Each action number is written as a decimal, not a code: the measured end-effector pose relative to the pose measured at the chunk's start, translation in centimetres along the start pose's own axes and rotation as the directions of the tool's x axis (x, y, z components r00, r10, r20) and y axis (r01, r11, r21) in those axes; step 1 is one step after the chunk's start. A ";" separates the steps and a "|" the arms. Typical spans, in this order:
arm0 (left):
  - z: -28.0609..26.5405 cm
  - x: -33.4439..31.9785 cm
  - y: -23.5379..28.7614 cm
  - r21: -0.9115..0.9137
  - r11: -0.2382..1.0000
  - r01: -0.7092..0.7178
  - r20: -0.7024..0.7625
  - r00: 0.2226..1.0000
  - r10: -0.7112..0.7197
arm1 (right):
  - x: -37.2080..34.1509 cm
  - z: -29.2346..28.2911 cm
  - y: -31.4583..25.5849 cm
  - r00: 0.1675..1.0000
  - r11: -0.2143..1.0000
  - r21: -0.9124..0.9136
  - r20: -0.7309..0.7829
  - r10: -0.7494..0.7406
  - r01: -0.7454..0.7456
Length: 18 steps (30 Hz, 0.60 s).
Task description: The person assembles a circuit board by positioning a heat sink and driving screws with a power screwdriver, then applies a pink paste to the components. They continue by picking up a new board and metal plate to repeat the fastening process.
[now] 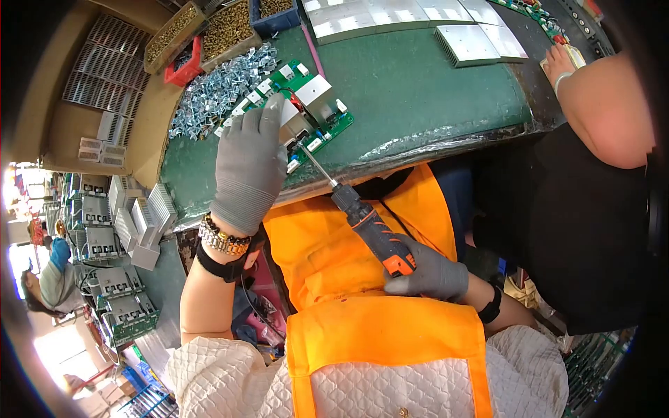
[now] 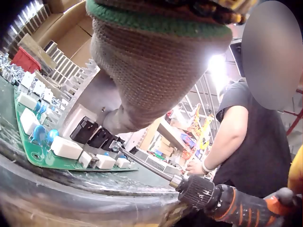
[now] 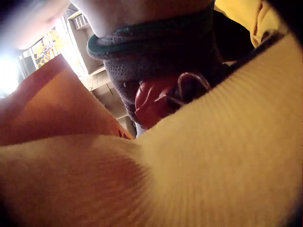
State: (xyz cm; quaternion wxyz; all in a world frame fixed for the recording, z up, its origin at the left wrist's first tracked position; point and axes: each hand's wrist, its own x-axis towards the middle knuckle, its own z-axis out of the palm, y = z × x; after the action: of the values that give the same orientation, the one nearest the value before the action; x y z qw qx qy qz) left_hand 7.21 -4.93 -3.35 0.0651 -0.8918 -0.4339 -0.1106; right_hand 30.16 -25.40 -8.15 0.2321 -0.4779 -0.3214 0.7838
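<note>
In the head view my gloved left hand [image 1: 247, 157] grips a silver heatsink [image 1: 289, 115] on a green circuit board [image 1: 340, 127]. In the left wrist view a gloved finger [image 2: 125, 118] lies close beside black components [image 2: 84, 130] along the heatsink's near face; the other fingertips are hidden there. My gloved right hand [image 1: 435, 272] holds the rear of a black and orange electric screwdriver [image 1: 376, 233]. Its long shaft slants up to the board, the tip right at a small metal piece [image 2: 116, 145] by the black components. Mostly glove cuff and cloth fill the right wrist view.
Loose metal clips [image 1: 216, 94] lie heaped left of the board. Behind them stand bins of brass-coloured screws [image 1: 226, 35] and a red bin [image 1: 185, 64]. Heatsinks [image 1: 467, 45] line the far side of the green table [image 1: 418, 90]. Another person's arm [image 1: 603, 111] is at right.
</note>
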 end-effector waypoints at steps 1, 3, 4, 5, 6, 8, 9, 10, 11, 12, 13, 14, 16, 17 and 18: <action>0.1 0.0 0.0 0.001 1.000 0.000 -0.003 1.000 0.000 | 0.0 0.1 0.1 1.000 0.999 0.035 0.017 -0.014 0.014; 0.2 -0.1 -0.2 -0.012 1.000 -0.024 -0.031 0.999 0.024 | 0.0 0.1 0.2 0.999 0.997 0.066 0.035 -0.037 0.034; 0.2 -0.1 -0.3 -0.006 1.000 -0.026 -0.040 0.999 0.026 | -0.1 -0.1 0.2 0.999 0.997 0.079 0.045 0.012 -0.015; 0.2 -0.1 -0.4 -0.017 0.999 -0.042 -0.025 0.999 0.041 | 0.0 -0.3 0.1 0.997 0.994 0.087 0.055 0.054 -0.059; 0.2 0.0 -0.7 -0.023 0.998 -0.055 -0.020 0.998 0.055 | 0.0 -0.5 -0.1 0.998 0.997 0.071 0.056 0.031 -0.035; 0.3 0.4 -1.4 -0.024 0.997 -0.073 0.025 0.997 0.074 | -0.4 -1.1 -0.1 1.000 0.991 -0.133 0.013 0.009 -0.007; 0.7 0.4 -1.7 -0.026 0.996 -0.091 0.013 0.996 0.091 | -0.8 -1.7 0.3 1.000 0.987 -0.160 0.021 -0.019 0.022; 0.6 0.5 -2.1 -0.027 0.994 -0.109 0.000 0.994 0.109 | -1.4 -2.6 1.1 0.999 0.991 -0.130 0.048 -0.023 0.029; -0.4 0.5 -2.6 -0.004 0.995 -0.103 -0.030 0.994 0.103 | -1.9 -3.5 1.7 0.997 0.994 -0.101 0.075 -0.027 0.034; -1.5 0.6 -2.9 -0.145 0.981 -0.128 0.058 0.989 0.138 | -2.5 -4.3 2.1 0.996 0.990 -0.124 0.079 -0.052 0.061; -2.5 1.1 -3.4 -0.288 0.947 -0.141 0.141 0.972 0.187 | -3.3 -5.0 2.5 0.998 0.997 -0.064 0.056 -0.042 0.045; -3.4 2.1 -4.6 -0.270 0.952 -0.145 0.118 0.976 0.182 | -3.6 -5.2 2.4 0.999 1.000 -0.001 0.034 -0.028 0.028; -5.3 4.8 -7.6 -0.668 0.708 0.228 0.423 0.900 0.109 | -4.0 -4.9 1.3 0.996 0.994 0.073 0.005 -0.084 0.084; -5.5 6.8 -9.1 -0.694 0.660 0.287 0.419 0.907 0.045 | -4.0 -4.7 0.9 0.992 0.978 0.167 -0.028 -0.119 0.122; -3.3 8.7 -11.7 -0.631 0.755 0.179 0.282 0.959 0.008 | -3.7 -4.5 0.7 0.991 0.980 0.150 -0.022 -0.132 0.134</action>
State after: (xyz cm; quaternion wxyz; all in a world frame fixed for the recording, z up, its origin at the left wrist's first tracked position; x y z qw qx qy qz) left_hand 2.79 8.17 2.31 -0.3128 -0.8441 -0.4136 -0.1361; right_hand 35.79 -27.04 -7.96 0.3215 -0.4413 -0.2910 0.7856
